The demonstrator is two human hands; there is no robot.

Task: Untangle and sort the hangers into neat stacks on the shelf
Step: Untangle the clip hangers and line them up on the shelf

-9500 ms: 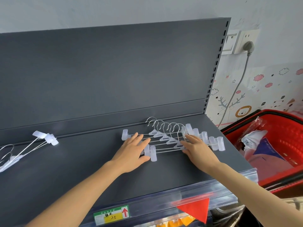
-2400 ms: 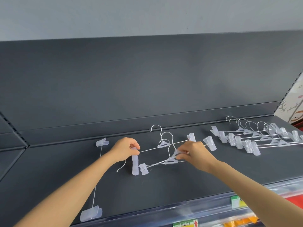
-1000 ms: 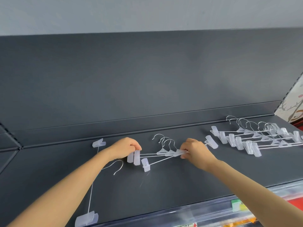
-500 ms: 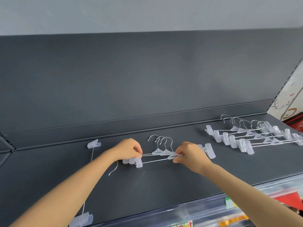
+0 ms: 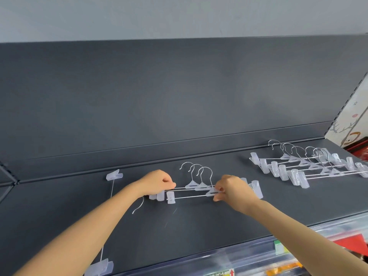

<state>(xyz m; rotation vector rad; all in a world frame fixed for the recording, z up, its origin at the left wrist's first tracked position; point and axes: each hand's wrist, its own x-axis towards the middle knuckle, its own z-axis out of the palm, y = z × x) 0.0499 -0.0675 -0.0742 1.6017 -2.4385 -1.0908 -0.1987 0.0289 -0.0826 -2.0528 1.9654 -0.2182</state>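
Far left on the dark shelf (image 5: 199,222), a single hanger (image 5: 114,175) lies front to back, apart from the rest, its rod partly hidden by the left forearm. The left hand (image 5: 157,183) is curled, pinching the left ends of the rods just above the clips. Between the hands lie three hangers (image 5: 201,186), hooks towards the back wall and rods nearly parallel, the front one set a little forward. The right hand (image 5: 231,189) pinches at the front hanger's plastic centre piece, though its knuckles hide which rods it closes on, so I cannot be sure. Well to the right sits a bigger stack (image 5: 310,166), already fanned in order.

The step in hand looks like squaring up this small set. It should go best with both pinches kept light, the front rod slid back until the clips line up, and all hooks facing one way so none catch. The single hanger remains to be added.
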